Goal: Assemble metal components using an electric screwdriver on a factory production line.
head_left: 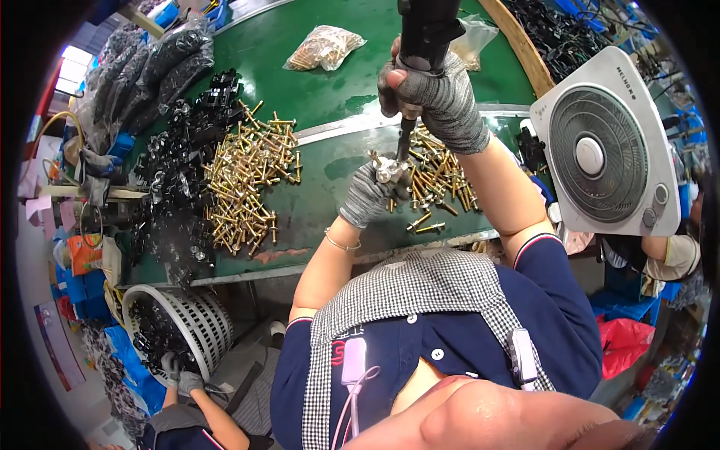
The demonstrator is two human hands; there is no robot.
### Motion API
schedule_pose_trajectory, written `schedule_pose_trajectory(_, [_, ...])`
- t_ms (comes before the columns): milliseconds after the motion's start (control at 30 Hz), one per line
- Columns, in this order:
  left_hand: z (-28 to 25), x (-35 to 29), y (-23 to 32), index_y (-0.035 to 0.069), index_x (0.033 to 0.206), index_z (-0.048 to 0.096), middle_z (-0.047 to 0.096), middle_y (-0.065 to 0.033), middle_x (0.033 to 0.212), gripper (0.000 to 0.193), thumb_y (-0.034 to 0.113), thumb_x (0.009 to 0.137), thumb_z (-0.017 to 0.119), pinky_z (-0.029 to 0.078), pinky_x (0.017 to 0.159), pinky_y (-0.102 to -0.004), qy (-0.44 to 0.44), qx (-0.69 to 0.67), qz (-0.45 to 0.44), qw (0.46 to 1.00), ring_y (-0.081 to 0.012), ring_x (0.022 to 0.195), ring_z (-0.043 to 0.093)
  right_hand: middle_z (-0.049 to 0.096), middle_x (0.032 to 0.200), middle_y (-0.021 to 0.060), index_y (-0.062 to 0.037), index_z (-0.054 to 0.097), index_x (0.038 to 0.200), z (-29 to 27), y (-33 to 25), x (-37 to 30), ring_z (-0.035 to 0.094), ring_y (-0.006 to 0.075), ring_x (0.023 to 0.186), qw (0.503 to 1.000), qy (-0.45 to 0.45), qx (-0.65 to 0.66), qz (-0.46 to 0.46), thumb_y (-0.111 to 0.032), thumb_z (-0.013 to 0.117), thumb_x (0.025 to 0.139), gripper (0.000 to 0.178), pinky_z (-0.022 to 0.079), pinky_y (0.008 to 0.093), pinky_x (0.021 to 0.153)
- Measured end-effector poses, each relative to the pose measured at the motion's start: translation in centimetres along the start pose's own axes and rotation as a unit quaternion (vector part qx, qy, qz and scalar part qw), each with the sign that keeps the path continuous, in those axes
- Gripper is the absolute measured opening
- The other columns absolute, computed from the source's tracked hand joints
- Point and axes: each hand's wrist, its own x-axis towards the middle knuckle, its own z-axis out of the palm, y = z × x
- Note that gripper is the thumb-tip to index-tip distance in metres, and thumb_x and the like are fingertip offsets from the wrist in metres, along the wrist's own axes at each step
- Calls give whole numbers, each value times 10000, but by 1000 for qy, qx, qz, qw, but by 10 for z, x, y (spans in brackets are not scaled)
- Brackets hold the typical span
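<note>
My right hand (pixel 454 105), in a grey knit glove with bare fingertips, is wrapped round the body of a black power screwdriver (pixel 427 37). The tool points down, and its dark shaft (pixel 405 139) reaches a small silver metal part (pixel 387 169). My left hand (pixel 366 199), gloved alike, grips that part low over the green table (pixel 322 199). Whether the bit sits on a bolt there is hidden. A heap of brass-coloured bolts (pixel 251 176) lies left of my left hand. More bolts (pixel 442 180) lie under my right forearm.
Black plastic parts (pixel 176 180) cover the table's left side. A clear bag of bolts (pixel 326 48) lies at the back. On the right stands a square grey fan (pixel 600 150). Lower left, a co-worker's gloved hands (pixel 180 375) are at a white basket (pixel 196 322) of black parts.
</note>
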Motion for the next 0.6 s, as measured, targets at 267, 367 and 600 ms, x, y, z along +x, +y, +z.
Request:
schedule_pose_trajectory(267, [-9, 12, -19, 41, 842, 575, 576, -5, 643, 223, 261, 867, 601, 428, 467, -246, 90, 320, 38, 942, -70, 525, 515, 570, 716, 99, -45, 452, 1035, 9, -12, -1, 531, 164, 516, 994, -8, 95, -54, -177, 747, 709, 460, 448, 276, 494])
schedule_pose_trajectory(367, [2, 5, -18, 38, 853, 582, 570, -8, 630, 202, 239, 874, 587, 427, 477, -245, 89, 183, 96, 974, -75, 539, 515, 570, 715, 104, -48, 453, 1036, 12, -5, 0, 525, 159, 511, 993, -9, 91, -75, -174, 745, 712, 454, 448, 281, 493])
schedule_pose_trajectory(600, [-16, 7, -22, 31, 874, 616, 572, -22, 636, 177, 205, 879, 583, 437, 516, -263, 104, 275, 168, 941, -90, 545, 520, 571, 712, 110, -55, 455, 1035, 10, -4, 5, 515, 153, 498, 996, -27, 63, -51, -155, 732, 719, 432, 451, 290, 489])
